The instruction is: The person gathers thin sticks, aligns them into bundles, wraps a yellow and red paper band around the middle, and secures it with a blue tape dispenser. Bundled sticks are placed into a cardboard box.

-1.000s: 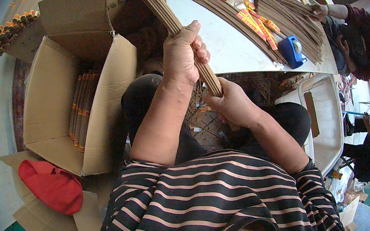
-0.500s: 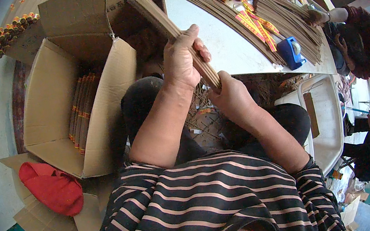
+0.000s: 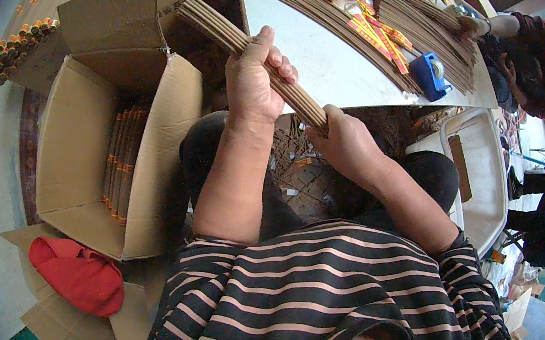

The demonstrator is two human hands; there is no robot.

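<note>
A bundle of brown incense sticks [image 3: 213, 23] slants in front of me, its upper end toward the far left. My left hand [image 3: 256, 82] is closed around its middle, thumb on top and fingers curled over the side. Lower down, my right hand [image 3: 349, 143] grips the near end, which its fingers partly hide. The bundle is held above the gap between my knees and the white table [image 3: 275, 33]. No band shows around these sticks.
On the left stands an open cardboard box [image 3: 70, 146] holding banded bundles [image 3: 123, 162]. A red cloth [image 3: 77, 274] lies nearer. The table bears loose sticks [image 3: 344, 35], red-yellow paper strips [image 3: 377, 41] and a blue tape dispenser [image 3: 428, 77]. A white tub [image 3: 487, 184] stands right; a co-worker's hand [image 3: 475, 26] reaches in.
The bundle and my left hand have shifted a little to the left and away from me. The sticks have turned slightly in my hands; my right hand has barely moved.
</note>
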